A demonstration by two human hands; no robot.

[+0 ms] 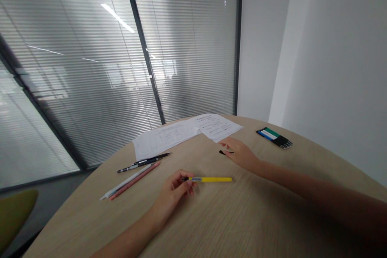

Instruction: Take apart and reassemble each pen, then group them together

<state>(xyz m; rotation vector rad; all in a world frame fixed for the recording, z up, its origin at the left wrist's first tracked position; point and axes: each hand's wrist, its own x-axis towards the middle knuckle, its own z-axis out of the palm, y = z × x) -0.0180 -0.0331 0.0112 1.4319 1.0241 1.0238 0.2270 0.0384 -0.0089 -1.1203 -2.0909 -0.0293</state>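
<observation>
Left grip [175, 188] pinches yellow pen [213, 179] well inside table edge [90, 180]; right grip [241, 154] touches black item [222, 152], hold unclear

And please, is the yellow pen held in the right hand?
No, the left hand holds the yellow pen, while the right hand is apart from it, near the printed sheets.

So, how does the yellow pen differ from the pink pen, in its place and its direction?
The yellow pen is held in the left hand, while the pink pen lies on the table beside a whitish pen. The yellow pen runs almost level across the picture; the pink pen slants. Both are long and slim.
</observation>
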